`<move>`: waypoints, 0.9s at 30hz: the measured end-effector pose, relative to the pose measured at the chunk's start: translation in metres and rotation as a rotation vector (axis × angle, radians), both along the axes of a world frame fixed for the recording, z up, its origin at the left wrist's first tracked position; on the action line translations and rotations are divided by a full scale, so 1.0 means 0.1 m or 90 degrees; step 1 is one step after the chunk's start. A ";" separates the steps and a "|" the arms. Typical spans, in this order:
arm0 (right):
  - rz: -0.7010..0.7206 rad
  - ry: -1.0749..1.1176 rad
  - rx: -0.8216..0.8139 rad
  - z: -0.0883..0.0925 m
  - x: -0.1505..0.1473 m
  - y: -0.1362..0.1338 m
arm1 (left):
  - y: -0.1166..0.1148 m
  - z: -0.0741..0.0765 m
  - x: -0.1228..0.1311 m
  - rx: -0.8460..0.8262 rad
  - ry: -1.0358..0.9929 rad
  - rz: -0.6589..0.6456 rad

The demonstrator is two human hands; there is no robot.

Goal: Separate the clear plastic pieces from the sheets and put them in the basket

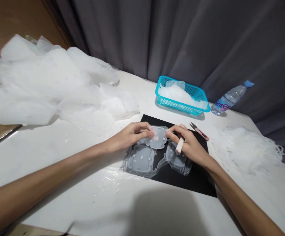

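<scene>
My left hand (141, 131) is closed, pinching the left edge of a translucent plastic piece (158, 139) with rounded corners, held above a black mat (167, 182). At the piece's right edge, the thumb and fingertips of my right hand (185, 139) are pressed together. A slim pale pink tool (180, 146) is tucked in that same hand; its tip is too small to make out. Below lie similar clear moulded plastic parts, one at the left (141, 158) and one at the right (178, 157), joined by thin strips.
A turquoise basket (181, 106) of translucent pieces stands behind the mat, beside a tilted-looking water bottle (232, 98). Pink thread snips (200, 131) lie at the mat's right edge. Frosted plastic bags (51, 78) are heaped at left, plastic scraps (247, 149) at right.
</scene>
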State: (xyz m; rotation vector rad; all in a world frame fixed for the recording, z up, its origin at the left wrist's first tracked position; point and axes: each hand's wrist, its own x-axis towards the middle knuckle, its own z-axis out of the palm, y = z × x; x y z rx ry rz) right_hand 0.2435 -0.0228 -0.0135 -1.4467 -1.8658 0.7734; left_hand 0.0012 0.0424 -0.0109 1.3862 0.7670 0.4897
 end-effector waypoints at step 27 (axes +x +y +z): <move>-0.128 0.070 -0.056 -0.03 -0.06 0.15 | -0.29 -0.12 0.07 0.805 0.140 -0.076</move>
